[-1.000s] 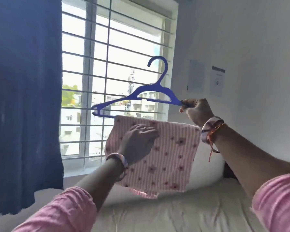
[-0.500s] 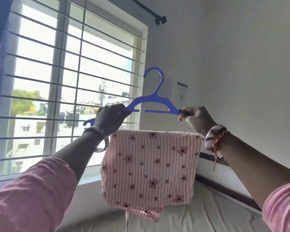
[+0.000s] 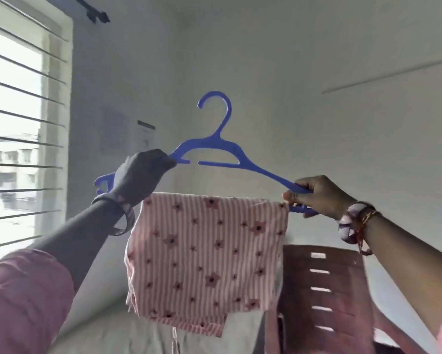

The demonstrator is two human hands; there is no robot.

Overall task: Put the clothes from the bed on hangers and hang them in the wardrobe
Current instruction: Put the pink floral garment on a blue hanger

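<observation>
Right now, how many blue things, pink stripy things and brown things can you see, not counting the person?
Blue: 1, the hanger
Pink stripy: 1, the cloth draped over its bar
Brown: 1, the chair
Total: 3

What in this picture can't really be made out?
Head view only:
- Lower bar of the blue plastic hanger: hidden under the folded pink striped floral cloth.
- Hanger's left end: behind the left hand.
- Paper notice on the wall: too blurred to read.
- Wardrobe: out of frame.
- Brown slatted chair: cut off below.
</observation>
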